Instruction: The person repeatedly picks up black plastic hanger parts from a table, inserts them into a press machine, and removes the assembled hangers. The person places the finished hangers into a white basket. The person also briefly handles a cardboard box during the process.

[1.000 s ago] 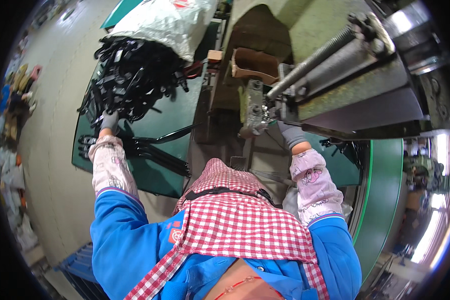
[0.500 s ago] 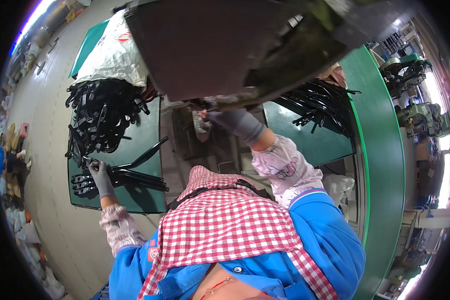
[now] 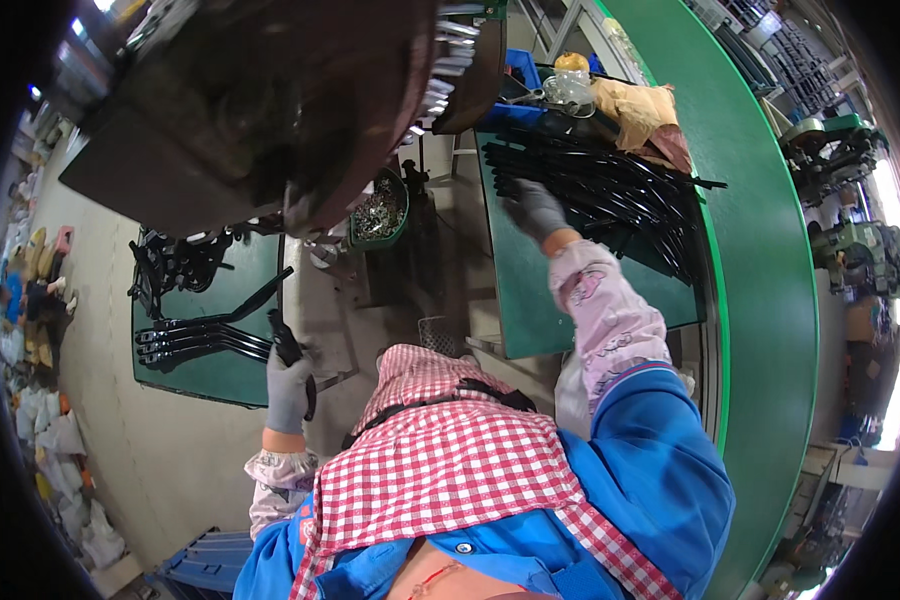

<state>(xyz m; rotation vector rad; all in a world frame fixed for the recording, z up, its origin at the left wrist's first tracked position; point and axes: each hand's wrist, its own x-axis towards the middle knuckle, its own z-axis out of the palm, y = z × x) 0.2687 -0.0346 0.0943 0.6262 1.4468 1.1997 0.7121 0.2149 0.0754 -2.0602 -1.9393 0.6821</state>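
My left hand [image 3: 289, 388], in a grey glove, is closed around a small black curved part [image 3: 286, 340] that sticks out above and beside the fingers. It is just off the right edge of the left green table [image 3: 210, 385], near a row of bent black tubes [image 3: 205, 338] lying there. My right hand [image 3: 538, 210], also gloved, reaches to the near left ends of a pile of long black tubes [image 3: 610, 190] on the right green table [image 3: 530, 300]. Its fingers are blurred against the dark tubes, so I cannot tell whether they grip one.
A large dark machine [image 3: 260, 110] hangs over the upper left, hiding part of a heap of black parts [image 3: 185, 265]. Beneath it stands a green-rimmed bin [image 3: 378, 212] of small metal pieces. Behind the tubes sit a brown paper bag [image 3: 635, 110] and a blue bin [image 3: 520, 70].
My left hand has moved right from the heap of black parts, with a black part in it. My right hand has left the machine for the tube pile. The view has shifted right.
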